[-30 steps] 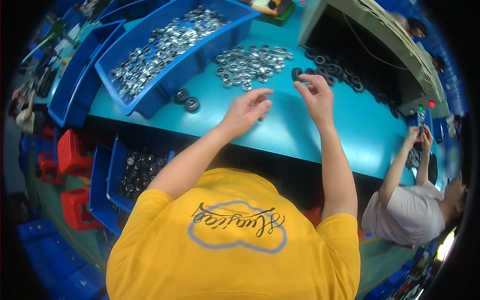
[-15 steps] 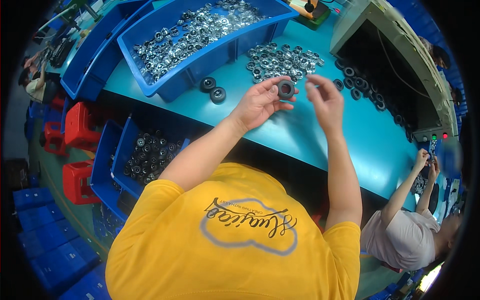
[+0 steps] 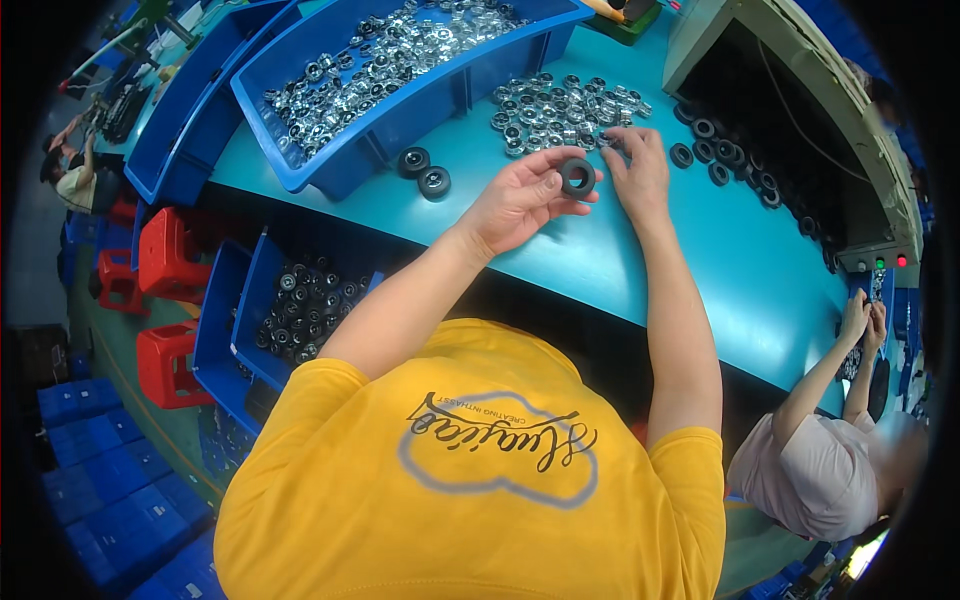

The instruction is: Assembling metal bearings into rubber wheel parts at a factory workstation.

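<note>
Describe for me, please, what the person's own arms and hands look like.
The left hand and right hand are both ungloved, with no watch or bracelet showing. The arms are bare below the short yellow sleeves of a yellow shirt, whose print has dark script lettering and a blue-grey cloud-like outline.

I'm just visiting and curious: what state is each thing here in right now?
Left hand: closed on a black ring.
Black ring: held up, its hole empty.
Right hand: at the hub pile's edge; grip unclear.
Hub pile: loose on the table.
Large blue bin: open-topped, holding shiny hubs.
Two wheels: centres fitted, resting beside the bin.
Green lamp: lit.
Red lamp: lit.
</note>
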A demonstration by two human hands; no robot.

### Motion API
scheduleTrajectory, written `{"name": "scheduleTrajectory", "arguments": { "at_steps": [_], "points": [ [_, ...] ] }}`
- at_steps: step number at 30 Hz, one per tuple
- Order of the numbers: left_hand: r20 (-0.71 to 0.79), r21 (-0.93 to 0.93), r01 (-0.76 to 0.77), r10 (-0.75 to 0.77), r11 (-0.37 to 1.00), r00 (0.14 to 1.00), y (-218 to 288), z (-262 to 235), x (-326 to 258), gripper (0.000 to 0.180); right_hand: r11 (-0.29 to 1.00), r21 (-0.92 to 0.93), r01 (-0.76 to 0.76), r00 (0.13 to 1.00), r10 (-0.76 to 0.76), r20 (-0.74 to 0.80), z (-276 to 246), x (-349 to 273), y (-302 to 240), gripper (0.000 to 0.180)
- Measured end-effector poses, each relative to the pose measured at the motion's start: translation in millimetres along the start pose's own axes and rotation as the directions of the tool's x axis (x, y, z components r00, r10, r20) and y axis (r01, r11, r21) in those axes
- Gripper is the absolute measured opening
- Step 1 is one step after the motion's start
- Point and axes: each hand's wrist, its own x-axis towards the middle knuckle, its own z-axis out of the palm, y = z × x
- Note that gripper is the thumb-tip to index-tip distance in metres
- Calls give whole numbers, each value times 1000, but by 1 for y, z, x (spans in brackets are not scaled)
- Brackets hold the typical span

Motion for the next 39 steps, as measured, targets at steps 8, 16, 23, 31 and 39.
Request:
{"name": "scheduleTrajectory", "arguments": {
  "at_steps": [8, 16, 23, 31, 39],
  "points": [
    [-10, 2, 4, -4, 1000, 1000, -2, -1, 1, 45, 982, 113, -151, 988, 154, -16, -5, -3, -2, 22],
    [-40, -51, 4, -6, 999, 999, 0, 1, -2, 37, 988, 76, -136, 989, 140, -48, -8, -2, 3, 27],
    [-189, -177, 3, -37, 984, 981, 1, -12, 1, 39, 989, 81, -123, 988, 129, -85, -5, -3, 8, 27],
    [-223, -230, 32, -84, 973, 971, 3, -17, 0, 47, 938, 293, -183, 967, 226, -118, -6, -2, 4, 24],
    [-177, -268, 56, -107, 962, 978, 2, -20, -2, 47, 833, 520, -189, 966, 254, -56, -4, -2, 2, 24]
  ]
}}
